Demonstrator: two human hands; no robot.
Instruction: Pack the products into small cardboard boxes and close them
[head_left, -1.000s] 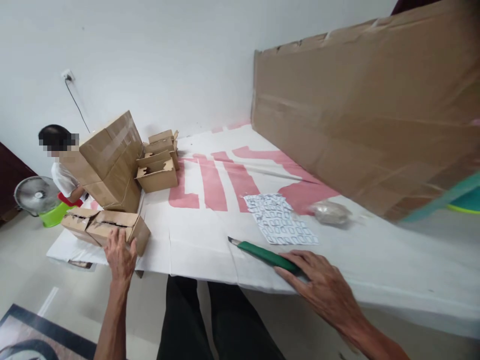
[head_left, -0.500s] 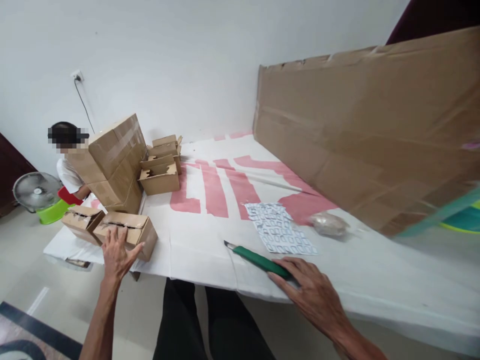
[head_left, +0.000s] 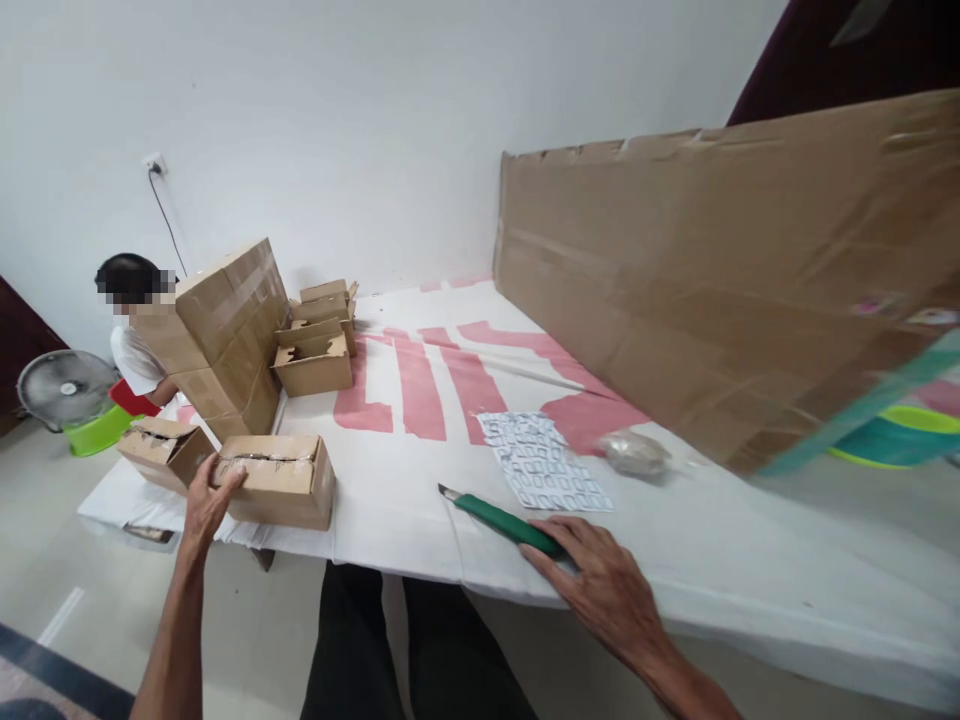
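My left hand (head_left: 208,502) grips the left end of a small cardboard box (head_left: 289,492), its thumb on the top and its fingers partly hidden behind the end. The box's top flaps meet at a torn seam. Just left of it is a second small cardboard box (head_left: 154,452), also with a ragged top seam. My right hand (head_left: 600,568) is closed around the rear of a green utility knife (head_left: 499,520), whose blade is out and points left, low over the table. Beyond the knife lies a sheet of small printed labels (head_left: 544,462), and a clear plastic-wrapped bundle (head_left: 636,454) is beside it.
Stacked cartons (head_left: 225,330) stand at the left, with opened small boxes (head_left: 313,362) beside them. A large cardboard panel (head_left: 675,270) rises on the right. A co-worker (head_left: 139,350) sits behind the stack, near a fan (head_left: 67,388). White cloth covers the table (head_left: 390,500).
My left hand has slid from the box's top to its left end. The box has turned and shifted right, apart from its neighbour. My right hand still holds the knife; the view has shifted slightly.
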